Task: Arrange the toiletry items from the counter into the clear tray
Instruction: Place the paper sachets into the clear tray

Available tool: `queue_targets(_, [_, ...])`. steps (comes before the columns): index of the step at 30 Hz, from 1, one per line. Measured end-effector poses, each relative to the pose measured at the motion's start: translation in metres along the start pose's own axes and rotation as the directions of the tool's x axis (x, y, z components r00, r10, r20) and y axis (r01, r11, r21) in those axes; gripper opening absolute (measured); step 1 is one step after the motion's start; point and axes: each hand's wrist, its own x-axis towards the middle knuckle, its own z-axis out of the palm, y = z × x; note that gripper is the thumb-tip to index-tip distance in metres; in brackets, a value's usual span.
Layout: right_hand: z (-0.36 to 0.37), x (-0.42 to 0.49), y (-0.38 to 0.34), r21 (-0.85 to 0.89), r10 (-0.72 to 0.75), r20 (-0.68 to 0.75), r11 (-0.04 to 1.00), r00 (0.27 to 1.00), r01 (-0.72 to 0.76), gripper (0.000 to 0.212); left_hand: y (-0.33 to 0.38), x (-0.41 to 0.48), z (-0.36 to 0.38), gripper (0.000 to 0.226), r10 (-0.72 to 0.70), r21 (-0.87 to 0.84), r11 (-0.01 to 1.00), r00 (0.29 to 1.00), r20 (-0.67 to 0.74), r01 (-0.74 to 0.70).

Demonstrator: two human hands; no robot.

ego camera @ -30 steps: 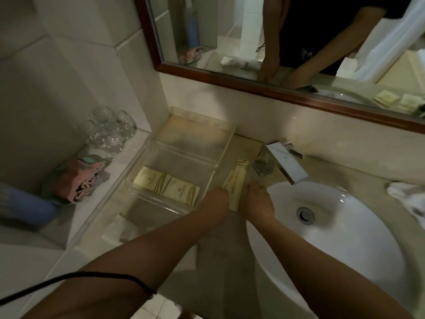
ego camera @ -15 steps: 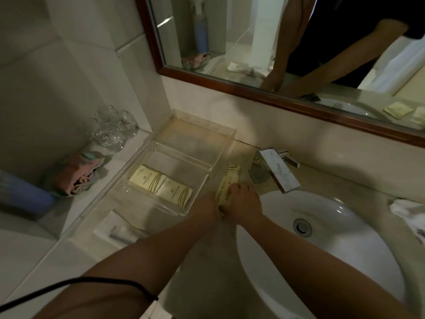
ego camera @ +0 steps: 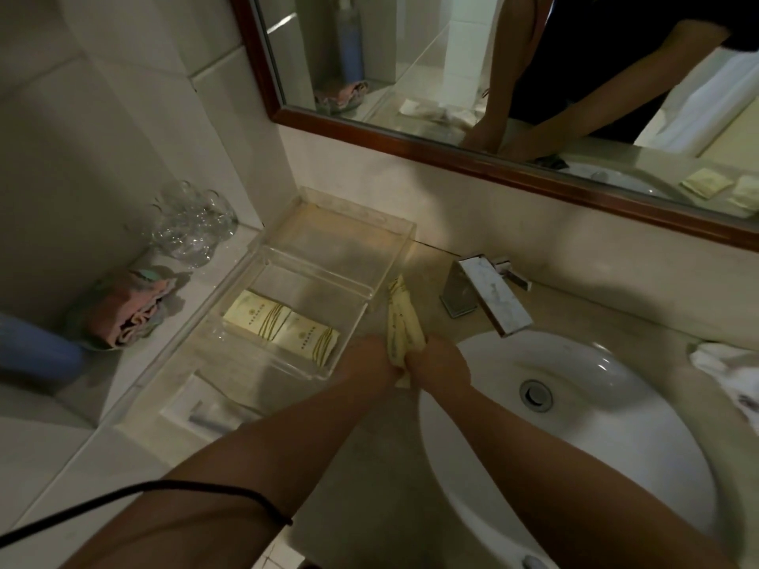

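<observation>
A clear tray (ego camera: 394, 236) stands on the counter left of the tap, and two cream toiletry packets (ego camera: 282, 325) lie side by side in its near section. Just right of the tray, my left hand (ego camera: 367, 361) and my right hand (ego camera: 441, 361) meet and grip the near end of several more cream packets (ego camera: 401, 318), which are tilted up off the counter. Their lower end is hidden between my hands.
A chrome tap (ego camera: 488, 295) and a white basin (ego camera: 575, 416) lie to the right. A flat white item (ego camera: 205, 408) sits on the counter before the tray. Glasses (ego camera: 191, 221), a folded cloth (ego camera: 131, 312) and a blue bottle (ego camera: 33, 351) occupy the left ledge. A crumpled towel (ego camera: 727, 369) is at far right.
The cream packets lay flat on the counter between my hands; now both hands have closed on their near end and tilted them up. The camera has also moved a little closer.
</observation>
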Motion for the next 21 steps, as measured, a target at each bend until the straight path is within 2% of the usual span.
queue_targets(4, [-0.008, -0.012, 0.013, 0.079, 0.038, -0.088, 0.996, 0.995, -0.031, 0.023, 0.003, 0.002, 0.004, 0.032, 0.035, 0.017, 0.999, 0.999, -0.019, -0.035])
queue_targets(7, [-0.015, -0.019, 0.011, 0.105, 0.012, -0.149, 0.994, 0.989, 0.004, 0.026, 0.011, 0.006, 0.006, 0.027, 0.059, -0.007, 0.998, 0.997, 0.057, -0.059])
queue_targets(10, [-0.017, -0.019, 0.009, 0.289, 0.088, -0.177, 0.957, 0.98, -0.034, 0.018, 0.013, 0.011, 0.008, 0.031, 0.048, -0.056, 0.998, 0.995, 0.089, -0.043])
queue_targets(12, [-0.019, -0.02, 0.009, 0.334, 0.103, -0.192, 0.942, 0.976, -0.034, 0.017, 0.015, 0.01, 0.007, 0.031, 0.055, -0.119, 0.992, 0.995, 0.08, -0.045])
queue_targets(15, [-0.025, -0.027, 0.008, 0.343, 0.075, -0.265, 0.939, 0.961, 0.021, 0.014, 0.018, 0.002, 0.0, 0.04, 0.027, -0.257, 0.966, 0.998, 0.059, -0.011])
queue_targets(18, [-0.033, -0.035, 0.003, 0.373, 0.007, -0.33, 0.92, 0.944, 0.123, 0.031, 0.013, -0.011, -0.01, 0.043, 0.091, -0.453, 0.889, 0.995, 0.034, -0.065])
queue_targets(19, [-0.036, -0.038, 0.001, 0.353, -0.036, -0.344, 0.921, 0.938, 0.165, 0.033, 0.008, -0.016, -0.014, 0.049, 0.099, -0.506, 0.86, 0.995, 0.03, -0.07])
queue_targets(21, [-0.04, -0.044, -0.004, 0.263, -0.144, -0.361, 0.932, 0.921, 0.249, 0.025, -0.003, -0.024, -0.023, 0.062, 0.094, -0.541, 0.838, 0.996, 0.003, -0.078])
